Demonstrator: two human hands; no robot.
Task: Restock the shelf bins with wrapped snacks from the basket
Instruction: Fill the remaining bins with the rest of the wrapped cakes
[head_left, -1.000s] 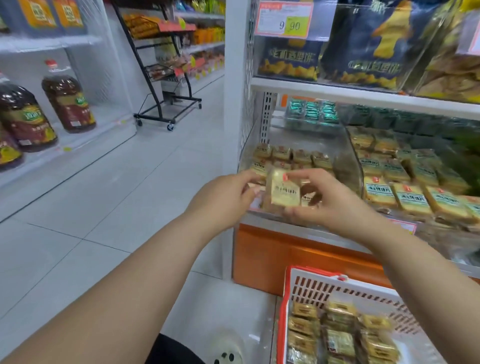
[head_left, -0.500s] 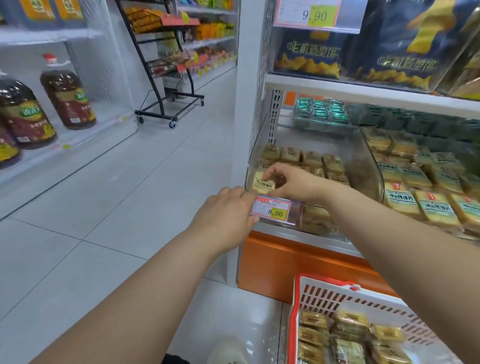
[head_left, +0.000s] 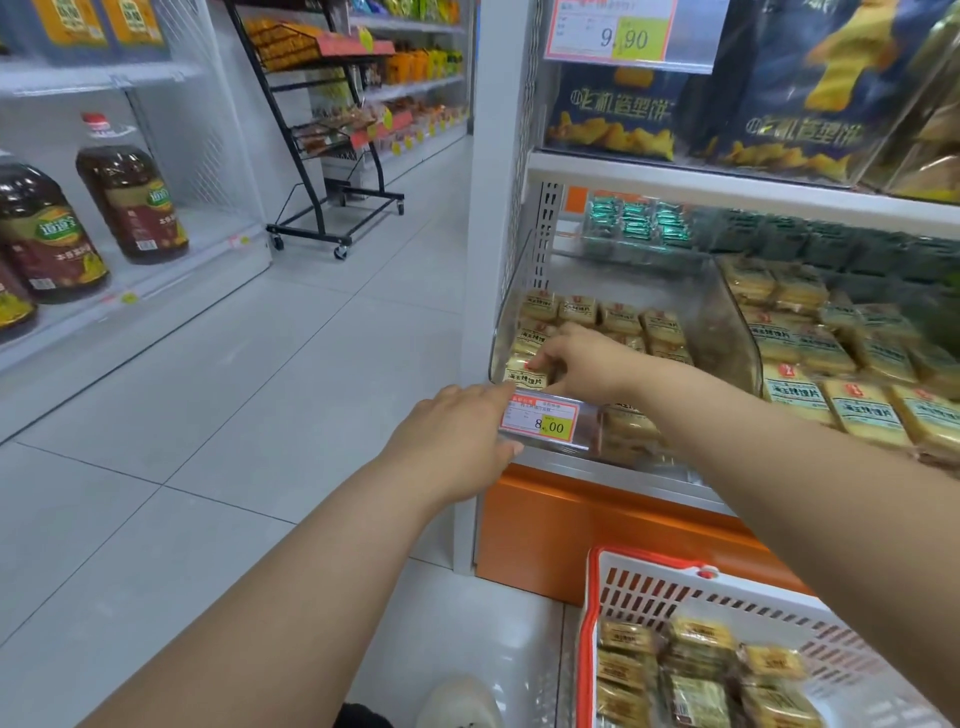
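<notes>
Pale grey floor tiles (head_left: 249, 415) run away down the aisle to the left of the left hand (head_left: 457, 436), toward a black wheeled rack (head_left: 322, 171) well beyond it. Further left, white shelving carries big bottles of dark oil (head_left: 130, 202). The left hand rests against the front of the clear shelf bin (head_left: 727, 332), its fingers lying beside the price tag (head_left: 543, 422) marked 8.00; whether they grip the rim cannot be told. Just above and beyond it, the right hand (head_left: 587, 364) reaches into the bin, fingers curled down and pinching a wrapped snack (head_left: 525, 378) at the bin's front left corner, among rows of like yellow packets. To the right of that hand a neighbouring bin holds larger yellow packets (head_left: 852, 410); green packets (head_left: 636, 226) sit behind. Above, a white shelf edge (head_left: 727, 182) bears dark blue bags and a 9.90 tag (head_left: 613, 31). Below the right forearm stands an orange base panel (head_left: 587, 525), and nearer still the red-and-white basket (head_left: 649, 582), with more wrapped snacks inside.
</notes>
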